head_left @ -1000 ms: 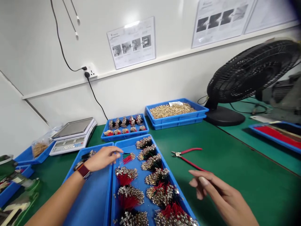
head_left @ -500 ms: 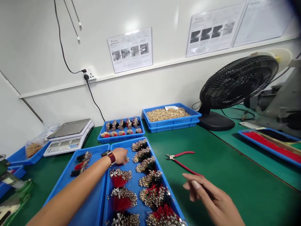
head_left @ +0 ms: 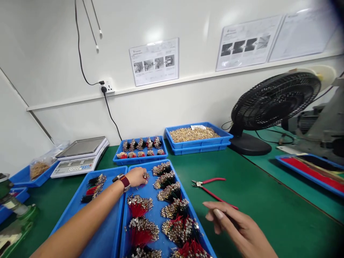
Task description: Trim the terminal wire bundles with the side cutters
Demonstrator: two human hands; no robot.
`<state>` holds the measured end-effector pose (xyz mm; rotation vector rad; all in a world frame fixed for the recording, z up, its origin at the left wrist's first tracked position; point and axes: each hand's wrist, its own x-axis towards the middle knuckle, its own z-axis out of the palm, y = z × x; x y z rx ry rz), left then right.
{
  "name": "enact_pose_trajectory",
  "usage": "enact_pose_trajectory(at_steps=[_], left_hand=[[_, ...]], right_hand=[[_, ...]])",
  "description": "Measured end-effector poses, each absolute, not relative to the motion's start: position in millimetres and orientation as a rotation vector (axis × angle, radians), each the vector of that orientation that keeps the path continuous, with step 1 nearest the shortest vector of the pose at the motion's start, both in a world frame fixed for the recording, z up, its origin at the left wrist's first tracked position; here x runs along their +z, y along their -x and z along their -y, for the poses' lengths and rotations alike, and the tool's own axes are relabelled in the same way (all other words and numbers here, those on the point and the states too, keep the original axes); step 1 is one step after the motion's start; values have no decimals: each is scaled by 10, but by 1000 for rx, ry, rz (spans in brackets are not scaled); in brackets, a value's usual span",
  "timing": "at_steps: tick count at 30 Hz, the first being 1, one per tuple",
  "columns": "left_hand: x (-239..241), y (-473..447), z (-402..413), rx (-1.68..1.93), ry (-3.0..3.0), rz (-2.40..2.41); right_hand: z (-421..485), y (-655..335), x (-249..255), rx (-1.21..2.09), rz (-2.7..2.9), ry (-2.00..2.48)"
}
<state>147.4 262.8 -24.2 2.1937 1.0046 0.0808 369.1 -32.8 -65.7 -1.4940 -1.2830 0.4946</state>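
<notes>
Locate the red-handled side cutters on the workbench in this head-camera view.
In the head view, the red-handled side cutters lie on the green bench mat, right of the blue tray of wire bundles, with their handle tips just above the right hand.

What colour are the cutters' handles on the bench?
Red handles, shown best in the head view.

Bright, even light falls from above, leaving a pale glare patch on the white painted wall [head_left: 154,27] and a sheen across the glossy laminated sheet [head_left: 154,61]. Shadows stay soft, the darkest lying beneath the right hand [head_left: 233,229] on the green surface [head_left: 268,200]. The wide lens bows straight edges toward the frame's corners, and a dark, out-of-focus smudge [head_left: 337,7] clouds the top right corner.
</notes>
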Motion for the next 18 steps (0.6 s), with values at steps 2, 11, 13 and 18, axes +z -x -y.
enact_pose_trajectory(at_steps=[2, 11, 13, 18], left_hand=[[-101, -1414, -2590, 211, -2086, -949], [62, -1285, -1921, 784, -1595, -762], [17, -1274, -1831, 861, -1439, -722], [7, -1158, -1895, 831, -1320, -665]], right_hand=[[111, -3678, -425, 450, 1493, 1509], [-1257, -2840, 85, 212, 2013, 1646], [-1347, -2739, 19, 250, 2021, 1648], [-1371, -2811, -63, 454, 1987, 1556]])
